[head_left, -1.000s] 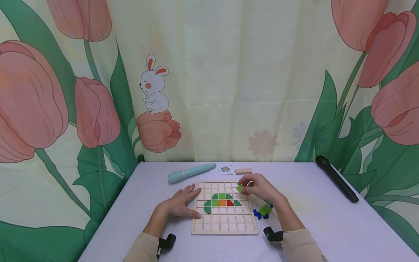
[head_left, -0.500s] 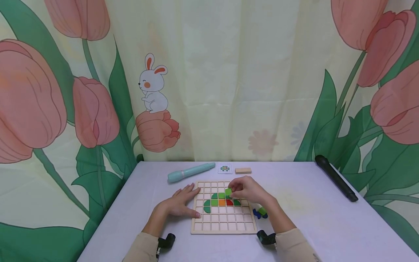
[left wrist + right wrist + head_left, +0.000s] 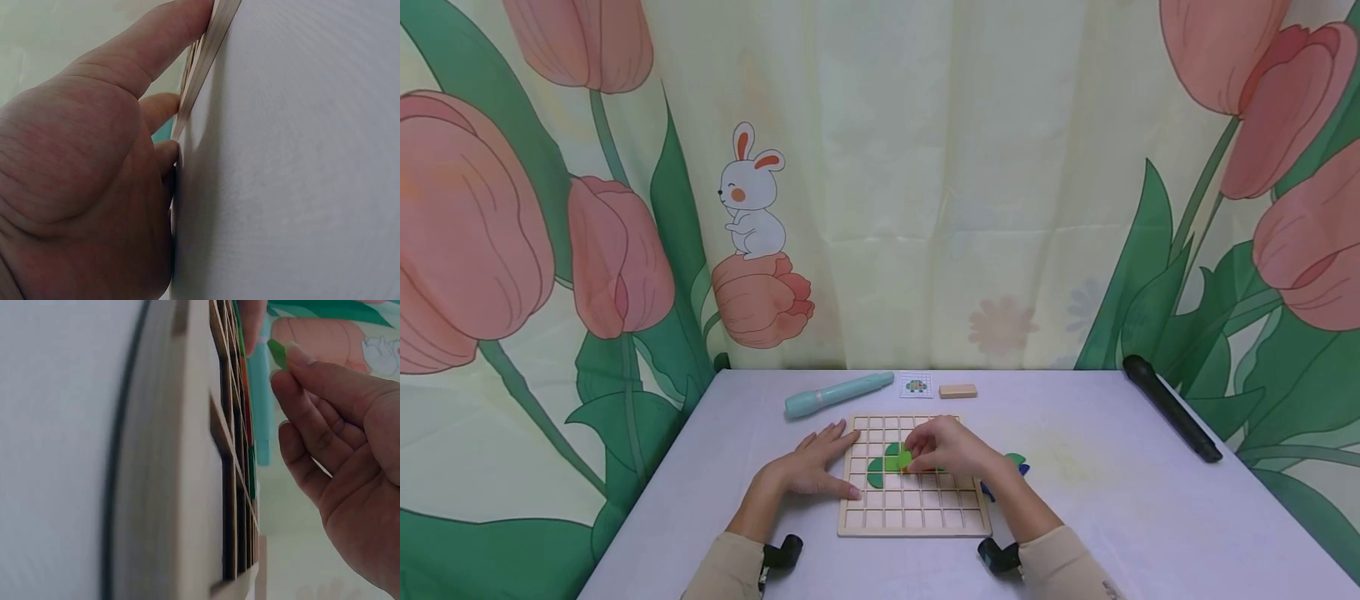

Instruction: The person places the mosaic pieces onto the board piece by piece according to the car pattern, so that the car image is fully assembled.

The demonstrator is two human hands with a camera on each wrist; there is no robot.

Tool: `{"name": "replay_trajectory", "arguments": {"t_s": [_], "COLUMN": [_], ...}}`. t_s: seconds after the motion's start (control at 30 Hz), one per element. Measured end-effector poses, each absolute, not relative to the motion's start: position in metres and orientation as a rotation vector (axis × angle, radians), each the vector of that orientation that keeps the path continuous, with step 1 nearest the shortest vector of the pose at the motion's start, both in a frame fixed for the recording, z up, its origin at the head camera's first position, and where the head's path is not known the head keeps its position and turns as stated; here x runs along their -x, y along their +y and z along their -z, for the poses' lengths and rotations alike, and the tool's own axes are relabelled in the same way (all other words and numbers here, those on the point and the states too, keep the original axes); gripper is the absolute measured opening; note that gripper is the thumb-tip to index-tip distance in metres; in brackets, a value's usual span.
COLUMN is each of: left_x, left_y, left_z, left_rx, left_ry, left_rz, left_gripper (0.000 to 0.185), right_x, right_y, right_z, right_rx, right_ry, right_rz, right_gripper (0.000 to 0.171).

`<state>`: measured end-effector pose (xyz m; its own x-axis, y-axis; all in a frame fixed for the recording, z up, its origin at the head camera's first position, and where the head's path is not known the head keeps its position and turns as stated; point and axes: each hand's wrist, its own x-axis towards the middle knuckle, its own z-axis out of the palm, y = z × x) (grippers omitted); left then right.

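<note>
A wooden grid board [image 3: 887, 522] lies on the white table. My left hand [image 3: 811, 467] is spread with straight fingers along its left edge, the thumb touching the frame. In the left wrist view the fingertips meet the board's side [image 3: 209, 56]. My right hand [image 3: 951, 450] pinches a light green square tile [image 3: 277, 354] between thumb and forefinger, above the middle of the board. Dark green rounded tiles [image 3: 876, 475] and a light green tile [image 3: 891, 462] sit in cells just left of it. My right hand hides the tiles further right.
Loose dark green and blue pieces [image 3: 1016, 458] lie right of the board, partly behind my right forearm. Behind the board are a teal tube [image 3: 838, 395], a small card with a printed picture [image 3: 916, 385] and a wooden block [image 3: 957, 391]. A black stick [image 3: 1172, 410] lies far right.
My right hand has carried the light green tile leftward and a little nearer, from the board's upper right to over its middle. The left hand has stayed in place.
</note>
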<state>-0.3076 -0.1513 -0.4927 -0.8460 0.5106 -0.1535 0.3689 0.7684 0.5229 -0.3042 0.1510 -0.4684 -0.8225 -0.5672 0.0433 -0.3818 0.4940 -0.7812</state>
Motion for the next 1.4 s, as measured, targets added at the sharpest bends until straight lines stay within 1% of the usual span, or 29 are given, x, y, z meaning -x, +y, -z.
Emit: {"name": "replay_trajectory", "arguments": {"t_s": [0.17,0.63,1.4], "left_x": [0.307,0.309,0.308], "left_y": [-0.151,-0.151,-0.152], "left_z": [0.493,0.495,0.494], "left_rx": [-0.675,-0.665,-0.663], "left_ry": [2.677,2.679,2.675], "left_rz": [-0.704,-0.696,-0.699], "left_gripper": [0.106,0.108,0.107], "right_x": [0.3,0.297,0.294], "right_y": [0.144,0.133,0.125], "right_z": [0.468,0.472,0.474], "right_rx": [0.805,0.897,0.884], "right_ry": [2.503,2.499,2.531], "right_rz": [1.187,1.09,1.037], "right_gripper": [0.02,0.013,0.014]}}
